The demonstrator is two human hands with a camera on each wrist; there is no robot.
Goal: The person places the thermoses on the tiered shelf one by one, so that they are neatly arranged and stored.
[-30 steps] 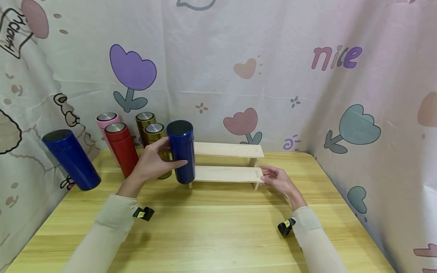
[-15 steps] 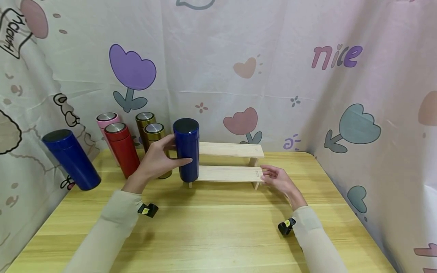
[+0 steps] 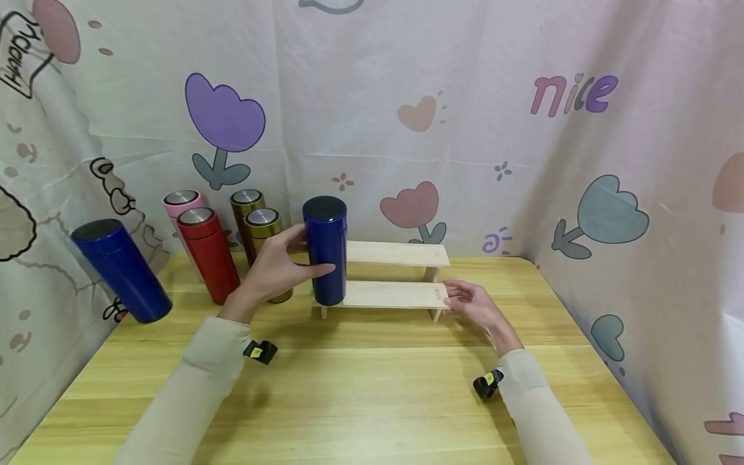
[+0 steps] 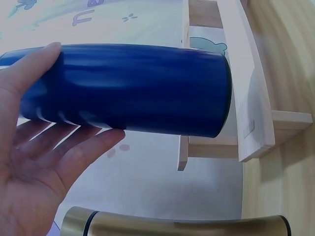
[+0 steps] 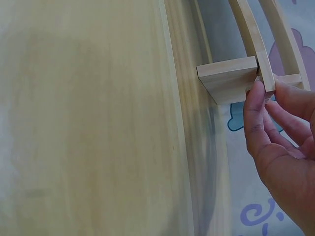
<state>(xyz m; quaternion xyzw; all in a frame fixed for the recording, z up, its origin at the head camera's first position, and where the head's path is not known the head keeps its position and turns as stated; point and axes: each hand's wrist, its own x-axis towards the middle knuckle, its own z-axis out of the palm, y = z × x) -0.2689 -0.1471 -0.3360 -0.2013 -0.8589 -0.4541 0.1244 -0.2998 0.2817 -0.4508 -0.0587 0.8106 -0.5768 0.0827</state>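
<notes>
My left hand (image 3: 278,268) grips a dark blue vacuum flask (image 3: 327,236) with a black top, thumb across its front. The flask is upright over the left end of the lower tier of a two-tier wooden rack (image 3: 395,295). In the left wrist view, the base of the blue flask (image 4: 142,88) is close to the rack's board (image 4: 248,78), with fingers and thumb on opposite sides of its body. At the rack's right end, my right hand (image 3: 478,309) pinches the lower board's edge; the right wrist view shows thumb and fingertips around the board's end (image 5: 261,64).
Left of the rack stand two gold flasks (image 3: 263,223), a red flask (image 3: 209,255), a pink flask (image 3: 181,201) and another blue flask (image 3: 123,271). A patterned cloth (image 3: 360,84) hangs behind the wooden table (image 3: 372,394).
My left hand has carried the blue flask rightward and slightly up, from beside the rack's left end to over its lower tier. The right hand stays on the board.
</notes>
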